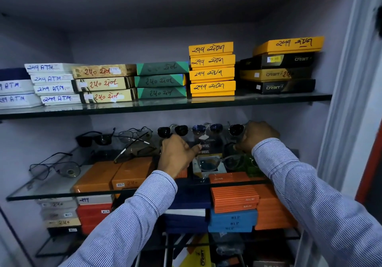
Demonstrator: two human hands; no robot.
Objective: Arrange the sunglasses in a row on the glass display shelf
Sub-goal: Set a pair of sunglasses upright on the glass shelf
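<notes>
Several sunglasses stand in a row along the back of the glass display shelf (41,186). From the left there is a black-framed pair (94,139), a clear thin-framed pair (135,135), a dark round pair (172,131) and a blue-lensed pair (206,129) with a white tag. My right hand (257,135) is closed on the rightmost dark pair (235,130). My left hand (177,155) sits just below the dark round pair, fingers curled; I cannot see anything in it. A wire-framed pair (55,166) lies apart at the shelf's left front.
Orange boxes (115,173) and a clear-framed pair (217,161) show through the glass below my hands. The upper shelf (165,106) carries stacks of labelled boxes. More boxes fill the shelves underneath. A white cabinet frame (349,80) stands at the right.
</notes>
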